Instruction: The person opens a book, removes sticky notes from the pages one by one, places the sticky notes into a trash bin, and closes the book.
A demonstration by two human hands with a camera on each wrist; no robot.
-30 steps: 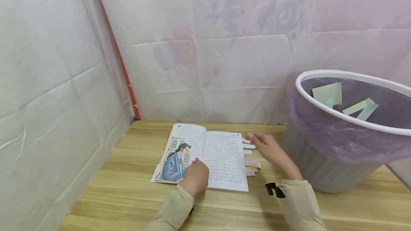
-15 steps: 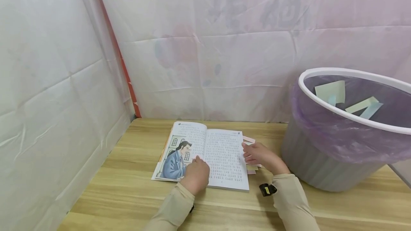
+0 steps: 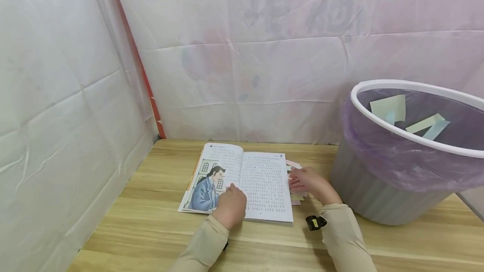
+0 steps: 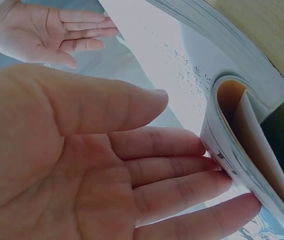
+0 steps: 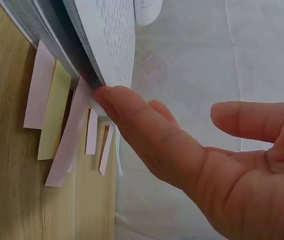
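Note:
An open book [image 3: 264,186] lies on the wooden table, printed text on its right page and a picture of a figure in a blue coat on the left. My left hand [image 3: 232,207] rests over the inner left page; its fingers [image 4: 182,192] stretch straight against the curved page in the left wrist view. At the right page's outer edge is my right hand [image 3: 311,181], its fingertips [image 5: 119,97] touching the page edges and its thumb apart. Pink sticky tabs [image 5: 69,142] and a yellow tab [image 5: 54,120] stick out of the book beneath that hand.
A grey bin [image 3: 372,190] with a purple liner [image 3: 397,165] and white rim stands close right of my right hand. Inside it lie several paper strips [image 3: 425,123]. Pale sheeting [image 3: 242,74] hangs behind the table and along its left side.
My right hand has left the topmost tabs and come down and left to the book's right edge, its fingers now extended. My left hand has stayed on the left page.

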